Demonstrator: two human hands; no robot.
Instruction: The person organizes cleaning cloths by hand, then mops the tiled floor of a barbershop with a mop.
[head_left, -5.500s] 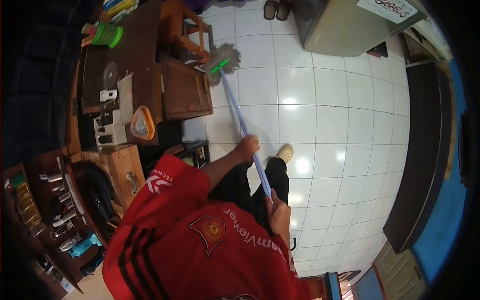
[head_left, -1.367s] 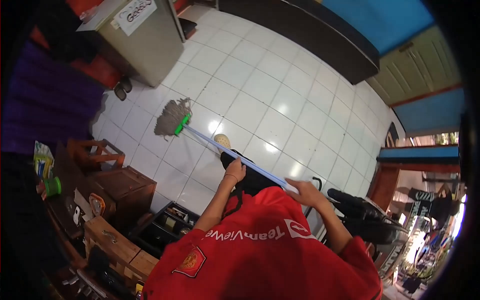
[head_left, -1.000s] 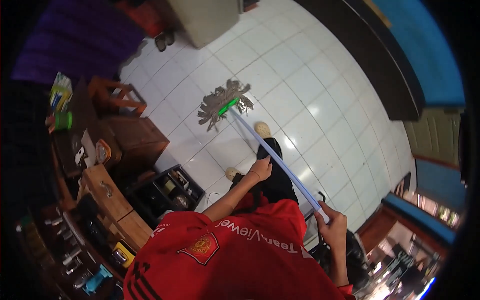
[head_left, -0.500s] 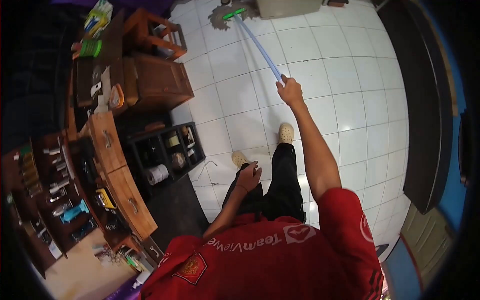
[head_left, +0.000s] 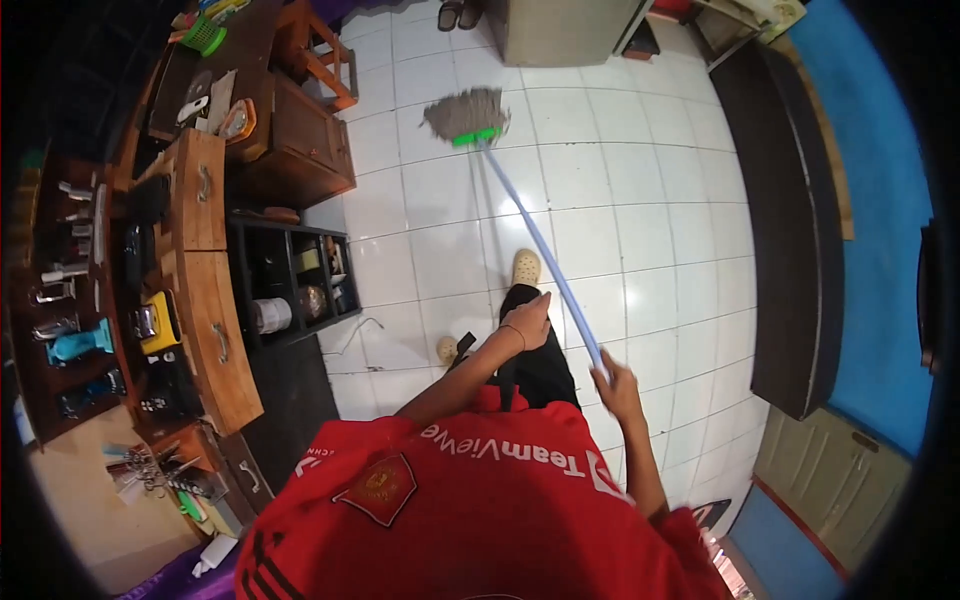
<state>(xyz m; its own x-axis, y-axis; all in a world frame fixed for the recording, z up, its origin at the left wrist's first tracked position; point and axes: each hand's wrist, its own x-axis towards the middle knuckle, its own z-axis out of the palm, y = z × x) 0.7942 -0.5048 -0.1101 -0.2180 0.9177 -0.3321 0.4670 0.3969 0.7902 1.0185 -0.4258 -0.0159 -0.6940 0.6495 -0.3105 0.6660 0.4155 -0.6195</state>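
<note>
A mop (head_left: 545,245) with a pale blue handle, a green clamp and grey strands reaches across the white tiled floor. Its strands lie spread and slightly blurred on the tiles ahead of me. My right hand (head_left: 616,388) is wrapped round the handle near its upper end, by my side. Just left of the handle, in front of my thigh, is my left hand (head_left: 530,320); its fingers are loosely extended and it appears to hold nothing. A cream clog (head_left: 526,268) on one foot is forward, close to the handle. The other clog (head_left: 447,350) is further back.
Along the left stand a wooden drawer unit (head_left: 222,325), a black shelf (head_left: 290,335) and a brown cabinet (head_left: 300,140). A long dark bench (head_left: 775,230) lines the right. Ahead are a grey cabinet-like box (head_left: 565,35) and dark sandals (head_left: 460,14).
My right hand has drawn the mop back toward my body, and the mop head has come nearer. My left hand has moved up beside the handle. One foot has stepped forward.
</note>
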